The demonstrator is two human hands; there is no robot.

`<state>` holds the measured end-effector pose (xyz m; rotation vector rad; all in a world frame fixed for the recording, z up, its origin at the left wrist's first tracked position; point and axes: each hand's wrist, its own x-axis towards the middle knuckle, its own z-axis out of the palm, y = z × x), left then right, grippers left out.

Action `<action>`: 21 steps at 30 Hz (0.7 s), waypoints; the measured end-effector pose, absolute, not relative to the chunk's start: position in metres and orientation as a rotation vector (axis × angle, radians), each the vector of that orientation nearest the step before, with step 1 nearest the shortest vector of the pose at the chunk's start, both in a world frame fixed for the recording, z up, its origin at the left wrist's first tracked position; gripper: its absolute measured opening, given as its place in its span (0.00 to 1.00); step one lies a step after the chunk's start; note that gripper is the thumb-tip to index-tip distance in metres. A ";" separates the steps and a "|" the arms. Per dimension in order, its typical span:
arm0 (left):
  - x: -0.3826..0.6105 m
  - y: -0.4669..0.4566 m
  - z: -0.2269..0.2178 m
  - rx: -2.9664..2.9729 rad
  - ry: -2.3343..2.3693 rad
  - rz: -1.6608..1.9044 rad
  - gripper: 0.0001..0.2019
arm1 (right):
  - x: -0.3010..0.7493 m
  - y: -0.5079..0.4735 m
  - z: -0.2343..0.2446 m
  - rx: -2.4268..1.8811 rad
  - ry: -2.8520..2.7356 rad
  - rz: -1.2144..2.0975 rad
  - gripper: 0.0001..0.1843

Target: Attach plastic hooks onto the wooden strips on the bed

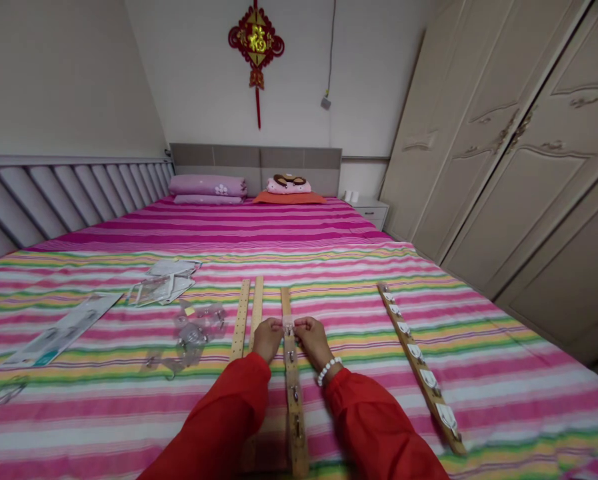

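Note:
A long wooden strip with small metal hooks along it lies on the striped bed sheet in front of me. My left hand and my right hand meet over it, both pinching a small clear hook piece against the strip. Both arms wear red sleeves, and a white bead bracelet circles my right wrist. Two bare wooden strips with rows of holes lie just left of my left hand.
Another wooden strip fitted with several white hooks lies to the right. Clear plastic hook pieces, opened packaging and a flat printed card lie to the left. Pillows rest at the headboard; a wardrobe stands along the right.

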<state>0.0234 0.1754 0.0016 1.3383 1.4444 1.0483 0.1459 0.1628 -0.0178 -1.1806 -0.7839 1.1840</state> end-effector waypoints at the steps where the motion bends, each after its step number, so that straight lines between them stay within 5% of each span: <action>1: 0.024 0.176 0.001 1.342 1.447 1.041 0.05 | 0.146 0.163 -0.019 -1.184 -0.787 1.182 0.08; 8: 0.026 0.175 0.001 1.341 1.532 1.058 0.04 | 0.146 0.166 -0.024 -1.192 -0.804 1.163 0.08; 16: 0.028 0.171 -0.007 1.406 1.505 1.159 0.13 | 0.146 0.166 -0.030 -1.173 -0.855 1.132 0.06; 21: 0.027 0.168 -0.010 1.587 1.460 1.103 0.10 | 0.148 0.164 -0.032 -1.172 -1.001 1.080 0.14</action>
